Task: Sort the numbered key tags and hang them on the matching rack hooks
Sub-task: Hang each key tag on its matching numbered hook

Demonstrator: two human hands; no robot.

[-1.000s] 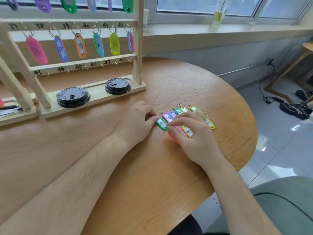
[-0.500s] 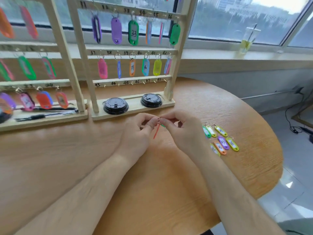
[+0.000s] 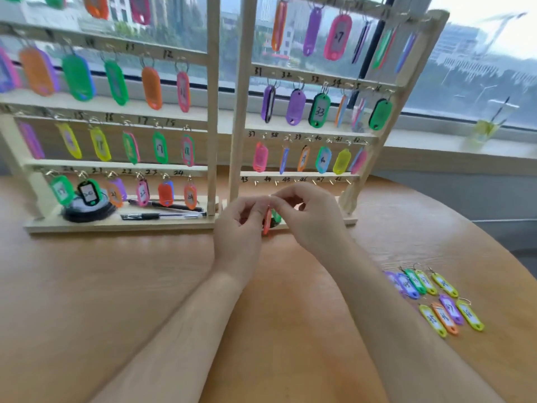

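Note:
Two wooden racks stand at the back of the table, the left rack (image 3: 210,117) and the right rack (image 3: 236,117), with numbered rails and many coloured key tags on hooks. The bottom rail of the right rack (image 3: 296,173), numbered 43 to 48, has bare hooks. Just below that rail my left hand (image 3: 239,228) and my right hand (image 3: 308,219) meet. Together they pinch the ring of a red-orange key tag (image 3: 266,222), which hangs edge-on between them. A green tag (image 3: 276,216) shows just behind it. Several loose tags (image 3: 436,298) lie on the table at the right.
Two pens (image 3: 162,212) and a black lid (image 3: 87,210) lie on the left rack's base. A glass with a drink (image 3: 488,126) stands on the window sill. The round table's edge (image 3: 494,242) curves along the right side.
Both hands lifted the red-orange tag off the table from the loose group and carried it up to the right rack's bottom rail. The view rose toward the racks.

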